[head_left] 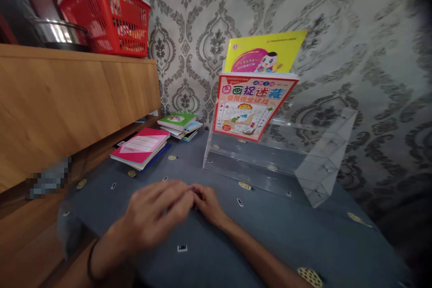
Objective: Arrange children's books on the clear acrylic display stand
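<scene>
Over the front of the cloth-covered table (216, 234), my two hands meet. My left hand (155, 211), slightly blurred and with a dark band at its wrist, has its fingers stretched forward and its thumb a little below them. My right hand (209, 204) touches the left fingertips; its fingers curl loosely with a gap by the thumb, and their tips are partly hidden. I see nothing held in either one. Beyond them stands a clear acrylic book rack (251, 168). A red-bordered picture book (248, 105) leans in its upper tiers, before a yellow book (286, 49).
Left of the rack lie a pink book (140, 146) on a blue one and a small stack topped by a green book (178, 119). A wooden cabinet (77, 99) borders the left side, bearing a red basket (108, 13) and a metal pot (60, 31). Patterned wallpaper rises behind.
</scene>
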### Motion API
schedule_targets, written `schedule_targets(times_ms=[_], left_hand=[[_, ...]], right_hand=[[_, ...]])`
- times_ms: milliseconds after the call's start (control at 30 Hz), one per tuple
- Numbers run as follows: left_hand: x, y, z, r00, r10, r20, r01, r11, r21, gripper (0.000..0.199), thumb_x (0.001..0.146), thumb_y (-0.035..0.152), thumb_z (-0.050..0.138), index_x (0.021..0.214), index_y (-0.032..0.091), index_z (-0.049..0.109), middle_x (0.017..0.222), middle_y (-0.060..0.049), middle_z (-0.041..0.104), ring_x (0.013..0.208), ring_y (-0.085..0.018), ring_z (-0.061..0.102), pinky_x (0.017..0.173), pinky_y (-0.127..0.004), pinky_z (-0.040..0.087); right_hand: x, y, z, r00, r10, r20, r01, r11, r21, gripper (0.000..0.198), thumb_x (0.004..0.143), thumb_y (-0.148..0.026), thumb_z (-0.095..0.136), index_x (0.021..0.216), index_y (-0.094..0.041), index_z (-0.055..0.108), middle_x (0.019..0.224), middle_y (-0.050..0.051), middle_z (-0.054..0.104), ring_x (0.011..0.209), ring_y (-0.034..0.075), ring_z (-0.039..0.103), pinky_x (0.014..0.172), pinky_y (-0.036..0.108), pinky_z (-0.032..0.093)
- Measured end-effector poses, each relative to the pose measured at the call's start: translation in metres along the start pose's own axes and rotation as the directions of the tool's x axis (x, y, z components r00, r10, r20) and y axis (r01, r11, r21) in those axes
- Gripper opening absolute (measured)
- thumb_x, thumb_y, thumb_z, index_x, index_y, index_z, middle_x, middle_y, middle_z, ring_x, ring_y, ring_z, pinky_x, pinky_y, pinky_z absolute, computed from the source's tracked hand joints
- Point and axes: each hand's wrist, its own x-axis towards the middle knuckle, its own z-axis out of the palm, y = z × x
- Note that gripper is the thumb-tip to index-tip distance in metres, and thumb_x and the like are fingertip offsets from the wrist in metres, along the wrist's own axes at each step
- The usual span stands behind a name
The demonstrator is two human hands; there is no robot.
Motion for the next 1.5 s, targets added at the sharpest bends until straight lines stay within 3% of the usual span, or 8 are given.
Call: schedule_targets(times_ms=[100,233,433,600,733,900,1100,1500], left_hand=[[0.015,-0.048,0.030,0.982,-0.187,-0.011,0.186,0.970,0.155,0.031,0.099,0.016,0.039,0.121,0.019,0.061,0.114,-0.010,0.071,0.103,-0.022,0.068,0.088,-0.035,0.059],[-0.007,-0.109,0.055,0.841,-0.517,0.160,0.448,0.831,0.330,0.047,0.093,0.035,0.060,0.132,0.010,0.052,0.137,-0.023,0.058,0.124,-0.035,0.058,0.102,-0.049,0.049],[-0.034,-0.140,0.057,0.775,-0.565,0.283,0.468,0.814,0.345,0.040,0.098,0.029,0.046,0.135,0.017,0.053,0.142,-0.016,0.058,0.131,-0.030,0.055,0.107,-0.045,0.043],[-0.020,-0.157,0.046,0.676,-0.673,0.302,0.606,0.740,0.291,0.036,0.100,0.041,0.038,0.118,0.022,0.063,0.109,-0.010,0.075,0.102,-0.025,0.069,0.077,-0.029,0.049],[-0.016,-0.185,0.042,0.662,-0.723,0.196,0.681,0.690,0.247,0.036,0.095,0.046,0.039,0.088,0.020,0.062,0.080,-0.007,0.071,0.077,-0.024,0.066,0.065,-0.029,0.042],[-0.017,-0.219,0.037,0.653,-0.756,0.040,0.755,0.646,-0.113,0.046,0.084,0.064,0.042,0.074,0.021,0.055,0.065,-0.001,0.058,0.065,-0.020,0.056,0.058,-0.028,0.038],[-0.017,-0.229,0.034,0.588,-0.808,0.049,0.748,0.519,-0.413,0.061,0.071,0.075,0.053,0.080,0.015,0.063,0.063,0.000,0.057,0.062,-0.017,0.052,0.056,-0.026,0.041],[-0.018,-0.209,0.049,0.578,-0.804,0.137,0.745,0.452,-0.490,0.061,0.069,0.067,0.069,0.101,0.016,0.072,0.090,-0.008,0.077,0.090,-0.027,0.069,0.075,-0.031,0.052]], right_hand=[[0.001,0.001,0.000,1.000,0.010,0.004,-0.010,1.000,-0.003,0.027,0.088,-0.036,0.050,0.098,-0.017,0.066,0.073,0.001,0.067,0.057,0.012,0.062,0.052,0.023,0.045],[0.002,0.001,0.000,1.000,0.015,0.008,-0.015,1.000,0.001,0.026,0.087,-0.035,0.051,0.098,-0.018,0.066,0.075,0.002,0.067,0.058,0.012,0.063,0.051,0.023,0.045],[0.001,-0.001,0.001,1.000,0.013,0.007,-0.013,1.000,-0.001,0.024,0.088,-0.034,0.050,0.097,-0.018,0.066,0.075,0.002,0.067,0.059,0.013,0.064,0.053,0.024,0.047],[0.001,0.000,-0.001,1.000,-0.008,0.006,0.008,1.000,-0.012,0.023,0.090,-0.031,0.050,0.097,-0.018,0.067,0.075,0.002,0.068,0.059,0.012,0.064,0.053,0.023,0.047],[0.001,-0.001,-0.001,1.000,-0.015,0.012,0.015,1.000,-0.025,0.023,0.090,-0.029,0.048,0.097,-0.017,0.066,0.075,0.003,0.067,0.059,0.012,0.064,0.053,0.023,0.046],[0.001,-0.002,-0.002,1.000,-0.023,0.010,0.023,0.998,-0.051,0.025,0.089,-0.028,0.046,0.098,-0.017,0.066,0.075,0.003,0.067,0.061,0.013,0.065,0.055,0.024,0.046],[0.000,-0.003,-0.003,1.000,-0.024,0.002,0.024,0.999,-0.038,0.026,0.090,-0.031,0.046,0.096,-0.017,0.066,0.075,0.003,0.067,0.059,0.013,0.064,0.054,0.025,0.046],[0.002,0.000,0.000,1.000,-0.002,-0.006,0.002,1.000,-0.020,0.029,0.087,-0.037,0.048,0.097,-0.016,0.066,0.075,0.004,0.068,0.059,0.015,0.065,0.054,0.026,0.047]])
